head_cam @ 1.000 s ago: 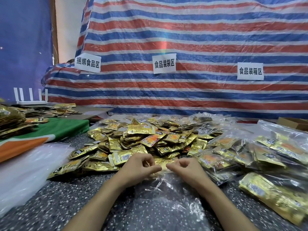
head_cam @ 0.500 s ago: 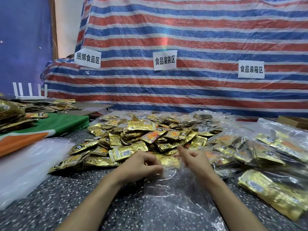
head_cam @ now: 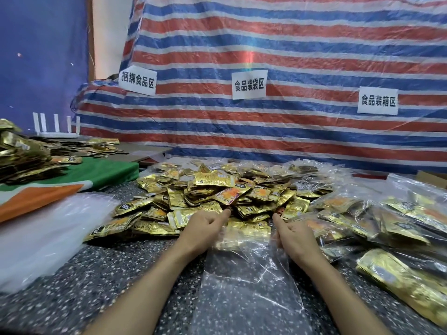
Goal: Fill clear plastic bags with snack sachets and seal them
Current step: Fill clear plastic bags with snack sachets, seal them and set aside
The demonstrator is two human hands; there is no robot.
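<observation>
A clear plastic bag (head_cam: 244, 286) lies flat on the speckled table (head_cam: 96, 286) in front of me, its mouth toward a big pile of gold snack sachets (head_cam: 217, 194). My left hand (head_cam: 205, 226) pinches the left side of the bag's mouth. At the right side of the mouth, my right hand (head_cam: 294, 234) holds the plastic with curled fingers. The two hands are apart and the mouth is stretched between them at the pile's near edge. A few gold sachets show through the plastic just below the mouth; I cannot tell whether they are inside the bag or under it.
Several clear bags filled with sachets (head_cam: 387, 213) lie heaped on the right. A stack of empty plastic bags (head_cam: 41, 235) sits at the left, beside a green and orange cloth (head_cam: 104, 172) carrying more sachets (head_cam: 24, 155). A striped tarp (head_cam: 290, 56) with paper labels closes off the back.
My hands, together at the middle of the bag's mouth a second ago, have moved apart to its two sides and forward to the pile, spreading the mouth wide.
</observation>
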